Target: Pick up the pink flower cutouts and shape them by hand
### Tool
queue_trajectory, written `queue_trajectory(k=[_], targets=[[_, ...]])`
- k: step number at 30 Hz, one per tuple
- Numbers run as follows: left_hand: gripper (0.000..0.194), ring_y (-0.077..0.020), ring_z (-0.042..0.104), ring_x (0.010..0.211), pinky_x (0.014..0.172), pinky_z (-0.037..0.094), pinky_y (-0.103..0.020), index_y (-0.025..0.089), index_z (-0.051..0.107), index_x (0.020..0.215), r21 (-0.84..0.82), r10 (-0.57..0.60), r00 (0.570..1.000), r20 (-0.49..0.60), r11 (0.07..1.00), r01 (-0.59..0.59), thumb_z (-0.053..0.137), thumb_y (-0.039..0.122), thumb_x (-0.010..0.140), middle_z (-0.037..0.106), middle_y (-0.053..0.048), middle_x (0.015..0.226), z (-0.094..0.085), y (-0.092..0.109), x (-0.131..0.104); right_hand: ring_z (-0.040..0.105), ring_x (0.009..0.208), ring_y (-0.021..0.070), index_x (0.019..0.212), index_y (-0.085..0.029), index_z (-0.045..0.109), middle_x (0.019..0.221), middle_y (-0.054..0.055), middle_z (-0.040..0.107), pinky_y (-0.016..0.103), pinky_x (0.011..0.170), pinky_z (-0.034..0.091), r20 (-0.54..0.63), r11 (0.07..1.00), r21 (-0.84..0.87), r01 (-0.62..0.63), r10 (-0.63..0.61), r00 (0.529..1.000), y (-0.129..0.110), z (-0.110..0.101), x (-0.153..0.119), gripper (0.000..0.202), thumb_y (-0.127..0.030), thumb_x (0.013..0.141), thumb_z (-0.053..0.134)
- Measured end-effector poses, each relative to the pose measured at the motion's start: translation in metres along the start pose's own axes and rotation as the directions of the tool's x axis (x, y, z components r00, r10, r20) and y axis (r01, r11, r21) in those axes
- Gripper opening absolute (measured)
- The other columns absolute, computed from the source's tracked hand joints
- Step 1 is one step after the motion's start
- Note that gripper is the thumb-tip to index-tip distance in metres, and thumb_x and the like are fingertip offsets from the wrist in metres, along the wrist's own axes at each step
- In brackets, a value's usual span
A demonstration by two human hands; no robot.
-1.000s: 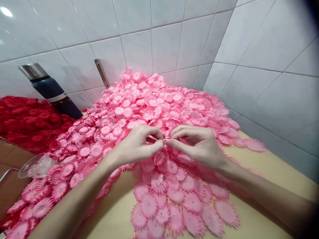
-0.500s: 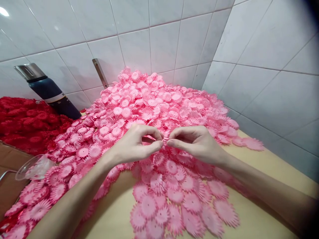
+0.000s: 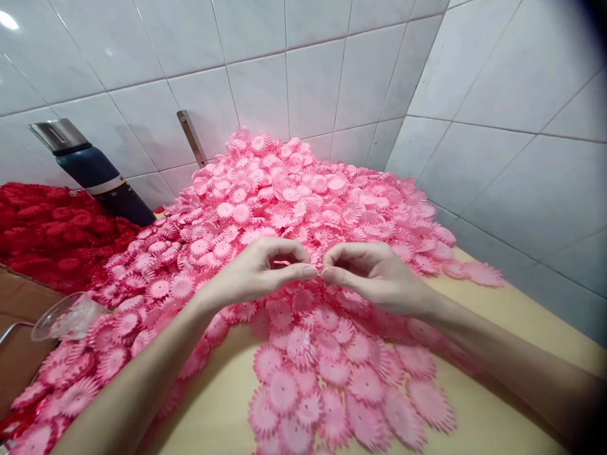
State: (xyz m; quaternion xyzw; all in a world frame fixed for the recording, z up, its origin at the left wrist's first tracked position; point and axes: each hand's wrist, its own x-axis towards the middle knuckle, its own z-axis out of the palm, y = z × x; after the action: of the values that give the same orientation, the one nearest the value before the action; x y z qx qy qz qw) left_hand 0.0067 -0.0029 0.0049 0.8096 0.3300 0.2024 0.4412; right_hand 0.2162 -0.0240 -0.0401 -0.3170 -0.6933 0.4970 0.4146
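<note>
A large heap of pink scalloped discs [image 3: 284, 189] fills the middle, and more of them spread toward the front edge. Over the heap, my left hand [image 3: 268, 270] has thumb and fingers closed in a pinch; a thin pink edge shows inside the curl of its fingers. Facing it, my right hand [image 3: 374, 273] is pinched too, its thumb tip close to the left thumb tip. A small pink piece seems to lie between the fingertips, but it blends with the discs behind, so what each hand holds cannot be made out.
A dark blue bottle [image 3: 104, 177] leans at the left beside a red heap [image 3: 47, 234]. Below are a clear plastic cup [image 3: 71, 318] and a cardboard box [image 3: 21, 316]. A metal strip [image 3: 191, 138] is on the tiled wall [image 3: 313, 82]. The yellow table [image 3: 213, 385] shows around the discs.
The thumb of my left hand has straightened slightly and shifted right, nearer my right thumb. My right hand has moved very slightly.
</note>
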Motion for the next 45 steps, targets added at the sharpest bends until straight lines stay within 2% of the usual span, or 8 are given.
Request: queue_trajectory(k=[13, 20, 26, 31, 35, 39, 42, 45], targets=[[0.023, -0.0073, 0.05, 0.056, 0.053, 0.038, -0.02, 0.01, 0.065, 0.074, 0.29, 0.094, 0.99, -0.108, 0.955, -0.059, 0.055, 0.024, 0.089, 0.061, 0.0, 0.063, 0.008, 0.013, -0.001, 0.052, 0.066, 0.0098, 0.082, -0.017, 0.062, 0.074, -0.001, 0.057, 0.023, 0.061, 0.044, -0.002, 1.0, -0.014, 0.02, -0.02, 1.0, -0.002, 0.0, -0.001, 0.011, -0.027, 0.085, 0.065], [0.019, -0.0075, 0.053, 0.061, 0.057, 0.043, -0.019, 0.011, 0.064, 0.078, 0.264, 0.114, 0.993, -0.04, 0.96, -0.099, 0.053, 0.021, 0.09, 0.063, -0.001, 0.068, 0.01, 0.009, 0.001, 0.049, 0.06, 0.0087, 0.074, -0.018, 0.06, 0.067, -0.004, 0.056, 0.022, 0.056, 0.041, -0.035, 0.997, -0.072, -0.013, 0.01, 0.999, -0.001, 0.003, -0.001, 0.013, -0.022, 0.08, 0.072], [0.022, -0.0047, 0.042, 0.046, 0.043, 0.032, -0.018, 0.012, 0.061, 0.065, 0.219, 0.179, 0.975, -0.131, 0.965, -0.147, 0.059, 0.019, 0.085, 0.054, 0.003, 0.053, 0.008, 0.015, -0.001, 0.053, 0.065, 0.0086, 0.078, -0.019, 0.059, 0.071, -0.003, 0.058, 0.021, 0.059, 0.044, 0.001, 0.998, -0.048, 0.034, -0.034, 0.999, -0.008, -0.001, -0.001, 0.012, -0.024, 0.086, 0.066], [0.025, -0.0067, 0.052, 0.047, 0.041, 0.038, -0.017, 0.013, 0.057, 0.061, 0.006, 0.103, 0.979, -0.179, 0.995, -0.103, 0.063, 0.022, 0.084, 0.055, 0.002, 0.054, 0.008, 0.011, -0.001, 0.054, 0.067, 0.0087, 0.081, -0.019, 0.059, 0.075, -0.001, 0.059, 0.021, 0.06, 0.045, -0.007, 0.997, -0.015, 0.082, -0.082, 0.997, -0.009, -0.004, -0.001, 0.014, -0.028, 0.09, 0.061], [0.024, -0.0134, 0.067, 0.064, 0.058, 0.056, -0.023, 0.013, 0.057, 0.066, -0.29, 0.013, 0.982, -0.188, 0.955, -0.068, 0.063, 0.025, 0.086, 0.059, 0.0, 0.063, 0.007, 0.007, -0.001, 0.051, 0.063, 0.0082, 0.078, -0.02, 0.055, 0.071, -0.002, 0.057, 0.022, 0.058, 0.044, -0.039, 0.99, 0.091, 0.11, -0.107, 0.994, -0.01, -0.005, 0.0, 0.018, -0.03, 0.092, 0.059], [0.021, -0.0124, 0.068, 0.064, 0.063, 0.059, -0.025, 0.014, 0.057, 0.07, -0.389, 0.029, 0.985, -0.169, 0.916, -0.094, 0.063, 0.025, 0.087, 0.061, 0.0, 0.065, 0.007, 0.006, -0.002, 0.049, 0.059, 0.0077, 0.076, -0.02, 0.053, 0.067, -0.003, 0.055, 0.021, 0.054, 0.042, -0.043, 0.973, 0.186, 0.139, -0.133, 0.99, -0.011, -0.004, 0.001, 0.02, -0.029, 0.093, 0.057], [0.022, -0.0086, 0.062, 0.057, 0.056, 0.054, -0.02, 0.014, 0.058, 0.07, -0.27, 0.062, 0.981, -0.186, 0.956, -0.112, 0.062, 0.026, 0.087, 0.059, 0.001, 0.062, 0.005, 0.008, -0.002, 0.05, 0.059, 0.0083, 0.076, -0.02, 0.055, 0.067, -0.003, 0.056, 0.022, 0.053, 0.042, -0.067, 0.974, 0.141, 0.175, -0.167, 0.984, -0.011, -0.004, 0.001, 0.016, -0.026, 0.091, 0.059], [0.022, -0.0055, 0.049, 0.049, 0.044, 0.04, -0.017, 0.013, 0.061, 0.069, 0.082, 0.151, 0.976, -0.16, 0.987, -0.139, 0.062, 0.025, 0.087, 0.055, 0.002, 0.057, 0.005, 0.011, -0.001, 0.051, 0.058, 0.0104, 0.072, -0.019, 0.057, 0.066, -0.001, 0.057, 0.025, 0.053, 0.043, -0.11, 0.979, -0.081, 0.187, -0.196, 0.974, -0.007, -0.004, 0.0, 0.015, -0.02, 0.085, 0.063]])
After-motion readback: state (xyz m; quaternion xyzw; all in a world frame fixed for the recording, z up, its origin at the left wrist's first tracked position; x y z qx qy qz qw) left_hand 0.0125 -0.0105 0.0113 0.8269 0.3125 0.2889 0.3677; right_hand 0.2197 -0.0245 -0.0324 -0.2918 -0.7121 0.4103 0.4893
